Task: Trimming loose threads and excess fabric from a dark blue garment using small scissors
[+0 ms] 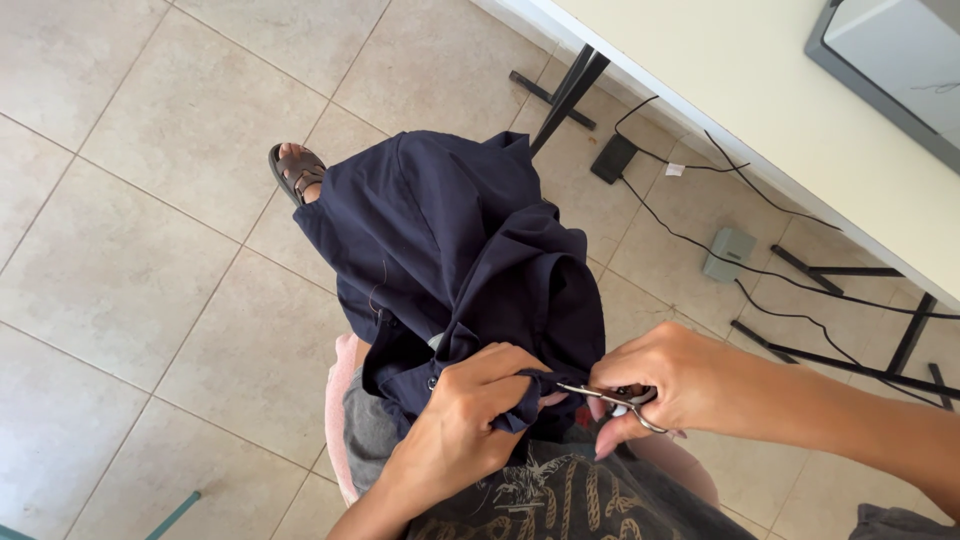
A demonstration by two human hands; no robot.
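Observation:
A dark navy garment (pixel 450 240) lies draped over my lap and knee. My left hand (pixel 470 410) pinches a fold of its cloth near the lower edge. My right hand (pixel 665 380) holds small metal thread snips (pixel 600 397), their blades pointing left at the pinched fold, right beside my left fingers. A loose thread shows on the fabric's left part. Buttons sit along the garment edge near my left hand.
My sandalled foot (pixel 297 172) rests on the beige tiled floor (pixel 120 250). A cream table (pixel 760 90) with black legs stands at the upper right, with a grey machine (pixel 890 60) on it. Black cables and a grey pedal (pixel 728 252) lie on the floor beneath.

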